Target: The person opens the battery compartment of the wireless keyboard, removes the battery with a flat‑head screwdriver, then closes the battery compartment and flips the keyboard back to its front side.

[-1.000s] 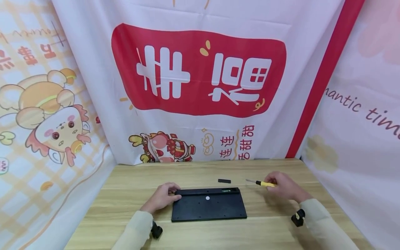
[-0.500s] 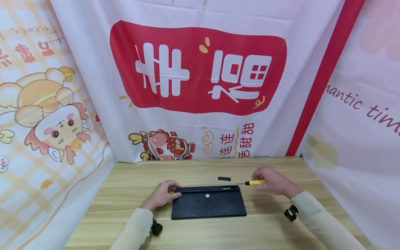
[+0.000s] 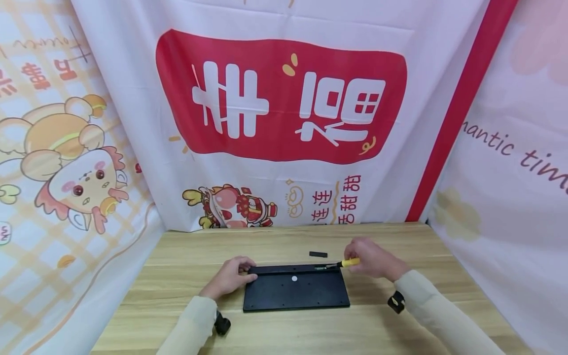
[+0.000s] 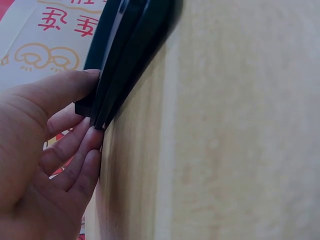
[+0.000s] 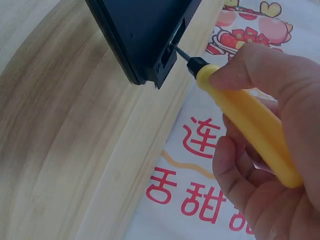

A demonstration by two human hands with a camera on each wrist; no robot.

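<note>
A black keyboard (image 3: 293,296) lies underside up on the table, its small battery compartment uncovered at the far right corner. Something green, seemingly a battery (image 3: 320,268), shows inside. My left hand (image 3: 231,277) pinches the keyboard's far left corner, thumb on top and fingers at the edge, as the left wrist view shows. In my right hand (image 3: 372,259) is a yellow-handled screwdriver (image 5: 250,125), gripped between thumb and curled fingers. Its metal tip reaches into the compartment; whether it touches the battery I cannot tell. Just beyond the keyboard lies the small black battery cover (image 3: 318,254).
The wooden table (image 3: 293,335) ends at a hanging white cloth (image 3: 284,197) with red print at the back. Printed cloths also hang along the left and right sides. A black wrist camera (image 3: 396,301) is strapped on the right sleeve, another on the left.
My right hand has moved left with the screwdriver, bringing its tip from beside the keyboard into the battery compartment. The left hand and the keyboard have stayed in place.
</note>
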